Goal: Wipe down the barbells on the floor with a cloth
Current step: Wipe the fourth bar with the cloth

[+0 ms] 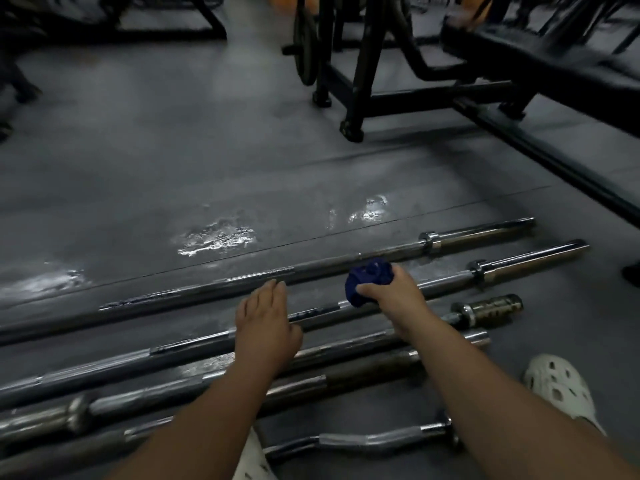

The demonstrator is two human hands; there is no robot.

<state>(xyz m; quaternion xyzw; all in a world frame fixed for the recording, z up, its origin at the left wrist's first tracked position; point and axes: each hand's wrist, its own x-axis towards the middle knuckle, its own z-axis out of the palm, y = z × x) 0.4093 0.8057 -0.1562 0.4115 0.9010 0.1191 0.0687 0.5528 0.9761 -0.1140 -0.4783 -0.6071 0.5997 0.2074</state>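
A blue cloth (369,280) is clamped in the right hand (391,299) on the second barbell (194,344) from the far side; the left hand (265,323), fingers straight, is rested flat beside it.

We count four long straight barbells (277,275) on the floor, one curl bar (367,439) nearest us, one blue cloth (369,282), and two hands (265,327).
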